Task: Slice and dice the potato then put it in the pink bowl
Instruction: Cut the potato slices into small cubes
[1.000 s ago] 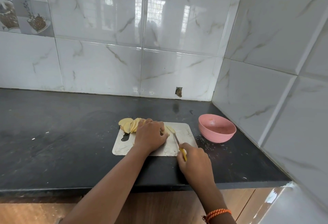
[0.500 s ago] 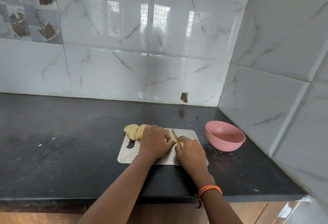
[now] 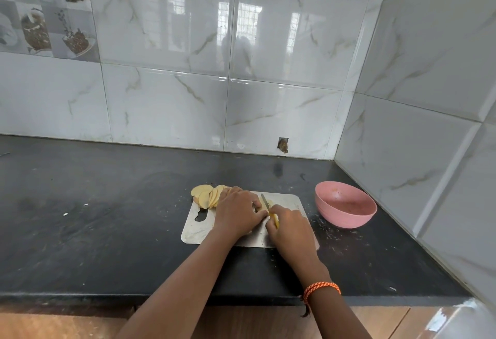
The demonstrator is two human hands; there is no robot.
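Observation:
Pale potato slices [image 3: 206,195] lie fanned out at the far left corner of a steel cutting board [image 3: 196,227] on the black counter. My left hand [image 3: 237,212] lies curled over the potato pieces on the board and hides them. Right beside it, my right hand [image 3: 291,227] grips a yellow-handled knife [image 3: 266,202], its blade pointing away from me against my left fingers. The pink bowl [image 3: 346,206] stands on the counter to the right of the board, with only specks inside.
The black counter [image 3: 107,204] runs left from a tiled corner; the right wall [image 3: 429,151] stands just behind the bowl. Small crumbs lie scattered around the board. The counter's front edge [image 3: 107,294] is near me.
My right hand has moved forward along the board with the knife, from the near edge up against my left hand. The view has tilted upward slightly.

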